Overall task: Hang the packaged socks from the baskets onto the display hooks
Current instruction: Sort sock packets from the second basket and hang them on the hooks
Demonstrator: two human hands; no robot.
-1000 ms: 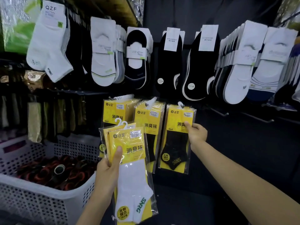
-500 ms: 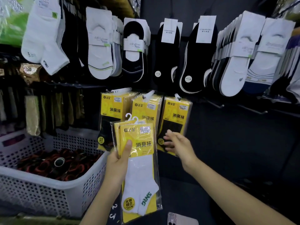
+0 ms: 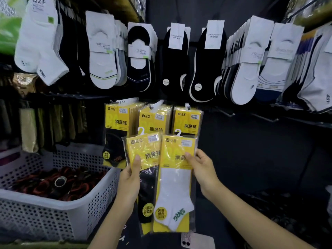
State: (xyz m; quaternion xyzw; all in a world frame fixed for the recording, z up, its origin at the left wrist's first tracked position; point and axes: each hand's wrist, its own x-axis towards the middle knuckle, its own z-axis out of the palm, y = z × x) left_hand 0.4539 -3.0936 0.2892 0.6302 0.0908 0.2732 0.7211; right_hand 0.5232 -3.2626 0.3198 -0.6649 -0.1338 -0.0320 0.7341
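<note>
"QZF" on the card of the white ankle sock [image 3: 38, 1], top left. Hanging yellow plastic-wrapped sock packs [image 3: 186, 121] read "达足" and "消臭袜", same as the yellow pack with a black sock [image 3: 143, 151] and the yellow pack with a white sock [image 3: 177, 177]. The white sock also has green "SNRC" and a round "无骨缝合" sticker.

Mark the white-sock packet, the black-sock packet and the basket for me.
white-sock packet [image 3: 175, 191]: head view, on the white sock's body.
black-sock packet [image 3: 143, 150]: head view, on its yellow card.
basket [image 3: 102, 198]: head view, on its perforated side wall.
</note>
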